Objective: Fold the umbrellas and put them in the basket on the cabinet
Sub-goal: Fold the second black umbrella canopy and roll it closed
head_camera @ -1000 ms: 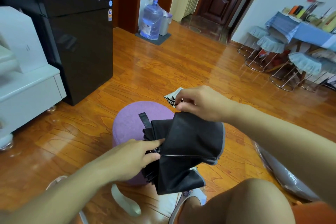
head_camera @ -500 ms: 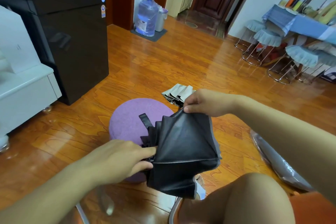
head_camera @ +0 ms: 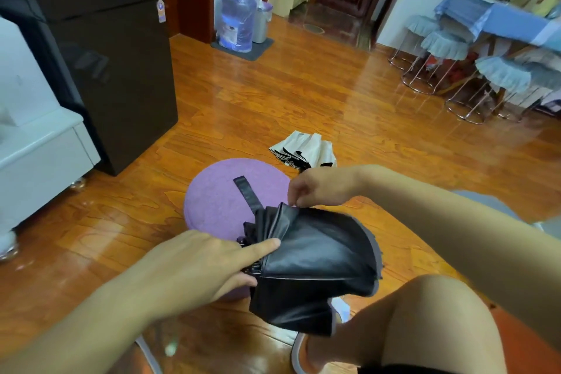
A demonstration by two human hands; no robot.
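Fingers (head_camera: 293,202) of right hand (head_camera: 321,187) pinch a canopy pleat of black umbrella (head_camera: 315,264); they've shifted from its far corner to a fold nearer the strap (head_camera: 247,193); left hand (head_camera: 206,264) grips the bunched ribs; umbrella sits over near edge of purple stool (head_camera: 218,194); pleating underway. White umbrella (head_camera: 305,149) lies on floor just beyond stool; basket not visible.
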